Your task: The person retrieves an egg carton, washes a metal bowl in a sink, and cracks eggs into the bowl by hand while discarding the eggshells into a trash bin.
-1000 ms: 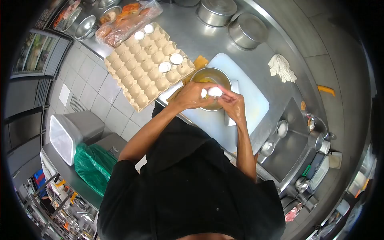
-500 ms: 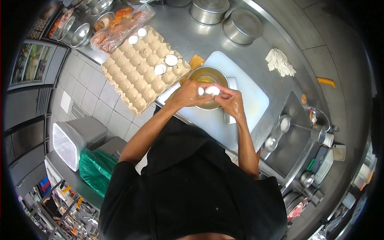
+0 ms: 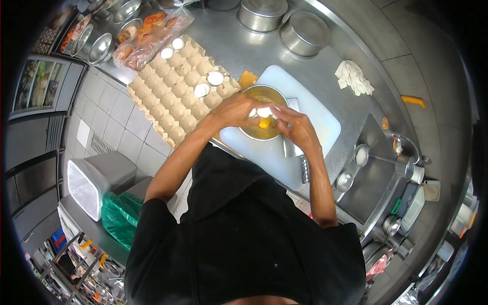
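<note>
Over a metal pot, both my hands hold a cracked white egg. My left hand is closed on its left side, and another white piece, egg or shell, shows by that thumb. My right hand grips the other side with bent fingers. A yellow yolk shows just below the shell, above or in the pot. The pot stands on a pale blue cutting board. Beside it lies a wide-bladed knife, partly under my right arm. A cardboard egg tray to the left carries several white eggs or shells.
Lidded metal pots stand at the back of the steel counter. A crumpled white cloth lies to the right, near a sink. Bagged orange food sits behind the tray. A lined bin stands at lower left.
The egg has cracked apart between my hands, and its yolk now shows below the shell. My right wrist has shifted slightly right and down; the knife's handle has come into view.
</note>
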Action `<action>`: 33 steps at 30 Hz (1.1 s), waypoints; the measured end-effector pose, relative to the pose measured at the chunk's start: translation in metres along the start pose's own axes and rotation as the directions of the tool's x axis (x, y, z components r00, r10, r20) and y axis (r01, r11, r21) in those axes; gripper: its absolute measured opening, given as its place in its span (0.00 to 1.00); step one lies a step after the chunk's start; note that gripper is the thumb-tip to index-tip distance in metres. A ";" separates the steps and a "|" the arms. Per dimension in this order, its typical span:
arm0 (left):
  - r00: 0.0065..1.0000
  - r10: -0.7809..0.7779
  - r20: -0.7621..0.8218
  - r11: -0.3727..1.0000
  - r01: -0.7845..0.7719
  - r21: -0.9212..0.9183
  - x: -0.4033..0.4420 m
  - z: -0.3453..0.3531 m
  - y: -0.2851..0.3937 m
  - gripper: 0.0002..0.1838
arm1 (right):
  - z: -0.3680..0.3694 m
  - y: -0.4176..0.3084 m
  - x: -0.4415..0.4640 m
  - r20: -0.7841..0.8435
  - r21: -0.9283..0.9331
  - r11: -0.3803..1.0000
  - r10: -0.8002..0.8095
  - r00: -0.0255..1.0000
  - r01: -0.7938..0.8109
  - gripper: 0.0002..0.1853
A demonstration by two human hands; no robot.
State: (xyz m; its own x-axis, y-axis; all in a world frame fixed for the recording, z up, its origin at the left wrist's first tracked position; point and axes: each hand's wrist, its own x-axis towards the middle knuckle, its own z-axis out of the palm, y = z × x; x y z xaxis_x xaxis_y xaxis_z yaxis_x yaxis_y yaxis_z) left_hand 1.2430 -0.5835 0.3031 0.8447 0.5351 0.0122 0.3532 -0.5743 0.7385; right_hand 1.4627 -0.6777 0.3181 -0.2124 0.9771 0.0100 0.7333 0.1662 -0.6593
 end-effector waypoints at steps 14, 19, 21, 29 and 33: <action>0.799 -0.309 -0.516 0.928 0.133 -0.349 -0.094 -0.062 -0.001 0.22 | 0.065 -0.086 0.105 -0.185 0.738 0.653 -0.046 0.982 0.169 0.20; 0.571 -0.552 -0.608 0.831 0.435 -0.346 -0.109 -0.083 -0.017 0.24 | 0.101 -0.101 0.159 -0.048 0.873 0.483 -0.052 0.998 0.067 0.13; 0.568 -0.549 -0.613 0.824 0.490 -0.284 -0.121 -0.082 -0.035 0.26 | 0.107 -0.098 0.172 -0.093 0.705 0.699 -0.077 0.993 0.120 0.11; 0.067 -0.522 -0.851 0.621 0.713 -0.325 -0.220 -0.058 -0.059 0.27 | 0.092 -0.076 0.186 -0.013 -0.093 0.921 -0.381 0.924 0.379 0.07; -0.055 -0.539 -0.840 0.575 0.705 -0.416 -0.279 0.000 -0.099 0.26 | 0.098 -0.052 0.204 -0.042 0.081 0.939 -0.333 0.942 0.336 0.23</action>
State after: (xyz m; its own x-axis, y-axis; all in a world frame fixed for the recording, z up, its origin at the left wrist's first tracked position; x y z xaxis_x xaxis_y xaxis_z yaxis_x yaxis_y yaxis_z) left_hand 0.9728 -0.6759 0.2269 -0.5752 0.8006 0.1678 0.6312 0.3040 0.7135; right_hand 1.3181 -0.4998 0.2808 -0.4175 0.8706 0.2604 0.5646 0.4731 -0.6763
